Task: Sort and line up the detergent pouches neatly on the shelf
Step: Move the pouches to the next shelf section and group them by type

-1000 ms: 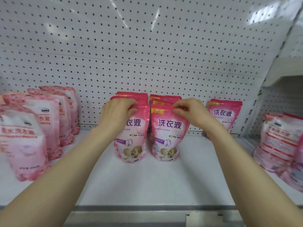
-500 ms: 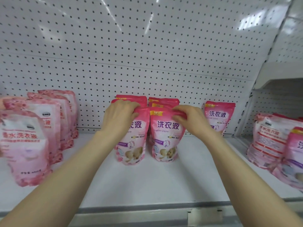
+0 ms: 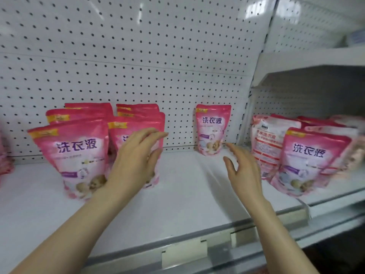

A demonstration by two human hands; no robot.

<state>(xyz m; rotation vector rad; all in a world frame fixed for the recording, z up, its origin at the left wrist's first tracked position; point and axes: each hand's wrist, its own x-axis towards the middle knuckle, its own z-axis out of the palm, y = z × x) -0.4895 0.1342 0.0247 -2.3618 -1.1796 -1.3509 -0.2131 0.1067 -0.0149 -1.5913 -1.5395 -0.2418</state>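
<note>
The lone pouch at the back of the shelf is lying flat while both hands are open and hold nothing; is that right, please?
Not quite: the head view shows the lone pouch standing upright against the pegboard, not lying flat. The rest holds: the left hand and the right hand are open and hold nothing.

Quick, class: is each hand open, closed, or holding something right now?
Left hand: open, holding nothing.
Right hand: open, holding nothing.
</note>
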